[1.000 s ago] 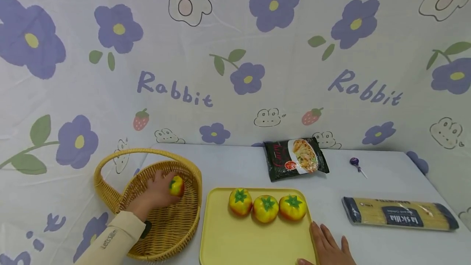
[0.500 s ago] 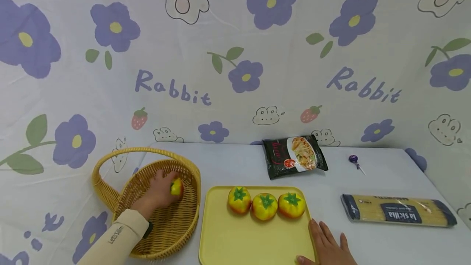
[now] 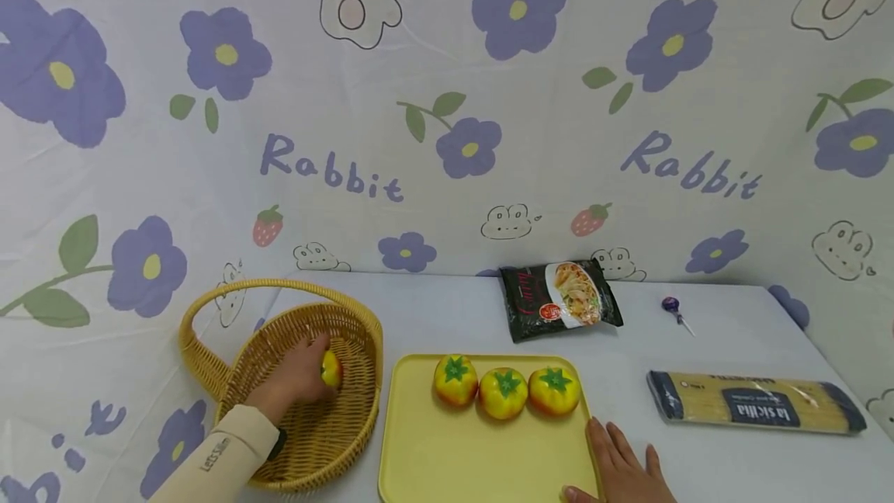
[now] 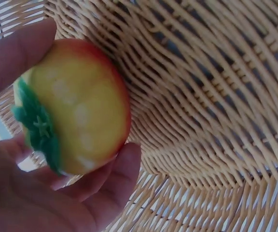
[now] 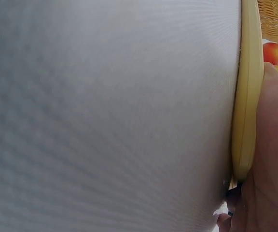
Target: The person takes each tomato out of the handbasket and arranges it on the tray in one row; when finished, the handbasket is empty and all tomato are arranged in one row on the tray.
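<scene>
Inside the wicker basket, my left hand grips a yellow-red persimmon with a green leafy cap. In the left wrist view the thumb and fingers curl round this persimmon, close to the woven wall. Three similar persimmons, a left one, a middle one and a right one, sit in a row at the back of the yellow tray. My right hand rests at the tray's right edge, its fingers extended and its thumb over the rim.
Behind the tray lies a black noodle packet. A purple lollipop and a long pack of spaghetti lie on the white table to the right. The basket's tall handle arches at its far left side. A patterned cloth hangs behind.
My left hand has shifted slightly down inside the basket with the persimmon, and the wrist has turned a little. My right hand and the tray stay put.
</scene>
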Motion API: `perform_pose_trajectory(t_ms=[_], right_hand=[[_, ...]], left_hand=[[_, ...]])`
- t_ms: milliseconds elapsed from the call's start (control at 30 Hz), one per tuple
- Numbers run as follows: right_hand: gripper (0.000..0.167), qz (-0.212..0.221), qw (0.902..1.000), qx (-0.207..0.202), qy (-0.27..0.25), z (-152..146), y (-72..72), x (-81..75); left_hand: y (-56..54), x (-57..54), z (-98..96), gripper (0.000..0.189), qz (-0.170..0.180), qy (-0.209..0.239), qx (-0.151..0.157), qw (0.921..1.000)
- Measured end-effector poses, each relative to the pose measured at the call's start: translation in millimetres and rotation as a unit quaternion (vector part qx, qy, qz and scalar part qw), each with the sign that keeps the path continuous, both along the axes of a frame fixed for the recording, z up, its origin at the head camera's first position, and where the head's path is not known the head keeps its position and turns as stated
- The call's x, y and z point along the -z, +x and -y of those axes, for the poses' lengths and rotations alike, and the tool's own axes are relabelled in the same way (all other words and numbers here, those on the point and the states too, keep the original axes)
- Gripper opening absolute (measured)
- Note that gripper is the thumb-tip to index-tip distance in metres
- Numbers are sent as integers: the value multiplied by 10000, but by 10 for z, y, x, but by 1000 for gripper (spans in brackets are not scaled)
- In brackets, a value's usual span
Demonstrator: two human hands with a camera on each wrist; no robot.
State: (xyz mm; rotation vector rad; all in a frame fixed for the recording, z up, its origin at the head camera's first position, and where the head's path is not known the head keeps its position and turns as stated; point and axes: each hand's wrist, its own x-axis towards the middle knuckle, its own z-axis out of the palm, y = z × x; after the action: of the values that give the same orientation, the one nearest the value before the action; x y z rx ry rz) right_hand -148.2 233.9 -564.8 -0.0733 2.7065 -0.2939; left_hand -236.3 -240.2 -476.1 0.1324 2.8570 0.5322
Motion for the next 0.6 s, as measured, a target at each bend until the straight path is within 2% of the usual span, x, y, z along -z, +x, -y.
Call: perform_pose_trajectory(t_ms=[233, 467, 600], right_hand=[[123, -15, 10000, -11, 0, -1, -4, -3], [123, 19, 10000, 2, -28, 5, -2, -17], [123, 10, 10000, 6, -32, 9, 1, -24]], left_hand=[[50, -62, -15, 72, 838, -163, 313, 9959], [104, -104, -12, 62, 1257, -143, 535, 9905], [111, -135, -34, 67, 1307, 101, 450, 9904]])
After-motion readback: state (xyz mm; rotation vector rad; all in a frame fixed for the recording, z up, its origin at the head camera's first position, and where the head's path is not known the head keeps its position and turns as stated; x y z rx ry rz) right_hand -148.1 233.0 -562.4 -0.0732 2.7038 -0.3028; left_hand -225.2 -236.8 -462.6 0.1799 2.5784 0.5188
